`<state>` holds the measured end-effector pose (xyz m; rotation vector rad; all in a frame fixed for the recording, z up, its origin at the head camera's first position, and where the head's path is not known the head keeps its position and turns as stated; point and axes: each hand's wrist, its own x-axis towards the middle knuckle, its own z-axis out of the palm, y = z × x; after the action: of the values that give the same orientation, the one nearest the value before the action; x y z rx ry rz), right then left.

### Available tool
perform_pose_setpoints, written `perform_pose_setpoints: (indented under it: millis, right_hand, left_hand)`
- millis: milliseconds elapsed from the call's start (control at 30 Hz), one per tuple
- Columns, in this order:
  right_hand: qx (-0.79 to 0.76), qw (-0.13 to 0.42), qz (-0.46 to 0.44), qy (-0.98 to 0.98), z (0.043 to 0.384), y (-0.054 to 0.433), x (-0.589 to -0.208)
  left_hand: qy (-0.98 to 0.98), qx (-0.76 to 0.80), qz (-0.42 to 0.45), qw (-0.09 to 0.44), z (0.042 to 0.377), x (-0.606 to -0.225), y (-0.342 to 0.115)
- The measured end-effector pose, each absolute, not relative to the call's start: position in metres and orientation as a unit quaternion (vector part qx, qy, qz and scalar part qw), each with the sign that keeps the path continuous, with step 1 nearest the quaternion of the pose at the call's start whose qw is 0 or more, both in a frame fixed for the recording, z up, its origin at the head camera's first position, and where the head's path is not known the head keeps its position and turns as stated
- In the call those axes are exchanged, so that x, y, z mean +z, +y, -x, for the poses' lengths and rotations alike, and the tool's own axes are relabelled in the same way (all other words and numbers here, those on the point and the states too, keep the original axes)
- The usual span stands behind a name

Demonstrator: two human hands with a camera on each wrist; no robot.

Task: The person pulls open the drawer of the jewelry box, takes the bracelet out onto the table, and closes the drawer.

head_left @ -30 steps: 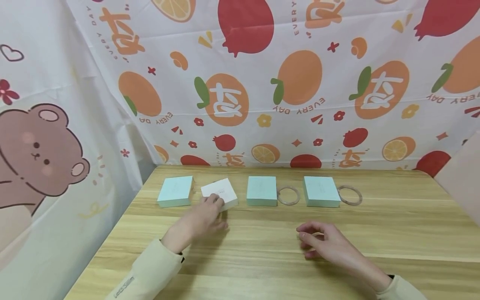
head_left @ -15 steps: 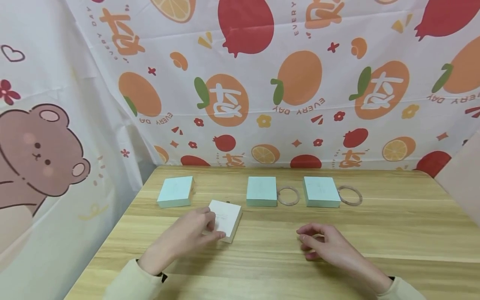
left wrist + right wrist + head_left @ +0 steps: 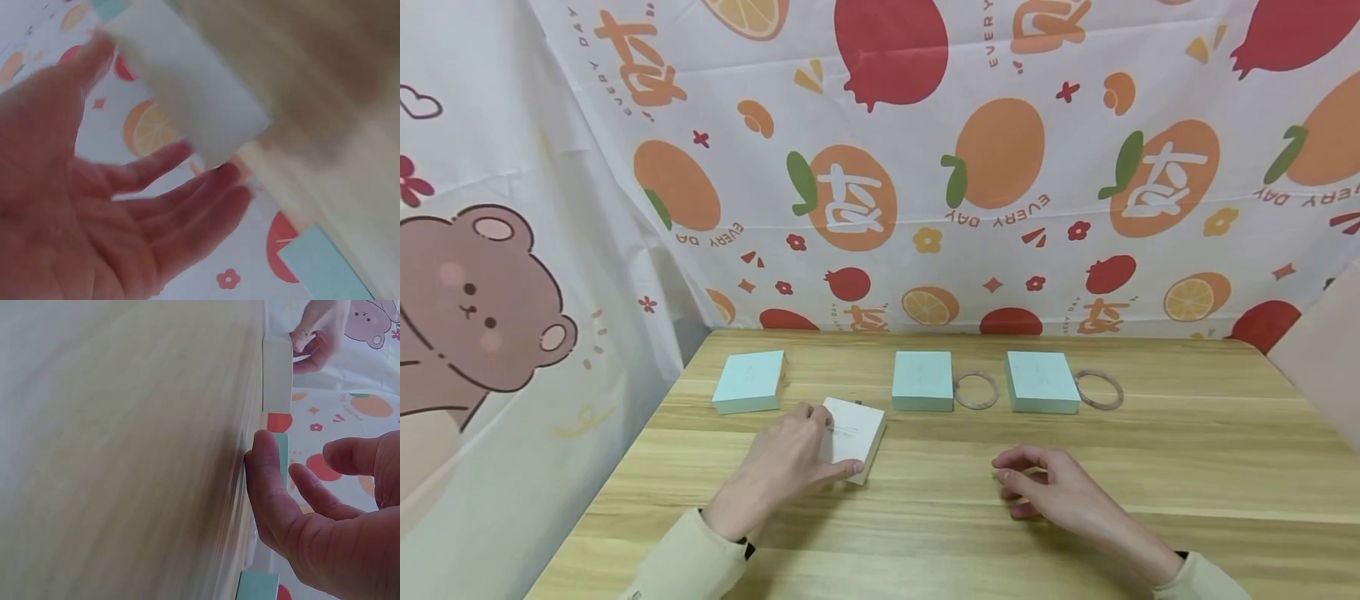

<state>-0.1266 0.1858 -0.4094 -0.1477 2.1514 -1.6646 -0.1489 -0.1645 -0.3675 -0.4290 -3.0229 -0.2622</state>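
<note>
A flat white box [image 3: 859, 435] with faint print on its lid and a small dark tab at its far side lies turned at an angle on the table. My left hand [image 3: 778, 467] grips it from the left, thumb on the near edge and fingers at the far left corner. Thumb and fingertips also meet the white box [image 3: 194, 81] at two of its corners in the left wrist view. My right hand [image 3: 1060, 487] rests at the table's right, fingers loosely curled with nothing in them.
Mint-green boxes stand along the back: one at left [image 3: 749, 379], one in the middle [image 3: 922, 377], one at right [image 3: 1042, 379]. A clear ring [image 3: 996, 390] lies beside the middle box, another ring [image 3: 1122, 390] beside the right one. Behind hangs a fruit-print curtain [image 3: 917, 192].
My left hand has brought the white box from the back row toward me and turned it. Its grip has since moved to the box's left side. My right hand has stayed still.
</note>
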Motion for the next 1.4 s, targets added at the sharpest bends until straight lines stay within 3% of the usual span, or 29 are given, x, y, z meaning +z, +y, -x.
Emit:
perform_pose_setpoints:
  millis: [333, 567, 967, 1400]
  right_hand:
    - [-0.600, 0.207, 0.062, 0.770, 0.126, 0.182, -0.409]
    - [-0.599, 0.207, 0.067, 0.770, 0.126, 0.180, -0.408]
    - [-0.589, 0.220, 0.092, 0.772, 0.132, 0.154, -0.407]
    - [-0.590, 0.228, 0.112, 0.766, 0.134, 0.144, -0.408]
  left_hand:
    - [-0.951, -0.130, 0.267, -0.082, 0.161, -0.355, -0.167]
    - [-0.921, -0.174, 0.306, -0.165, 0.165, -0.361, -0.163]
    - [-0.911, -0.176, 0.336, -0.161, 0.160, -0.364, -0.157]
    - [-0.898, -0.154, 0.397, -0.109, 0.153, -0.368, -0.146]
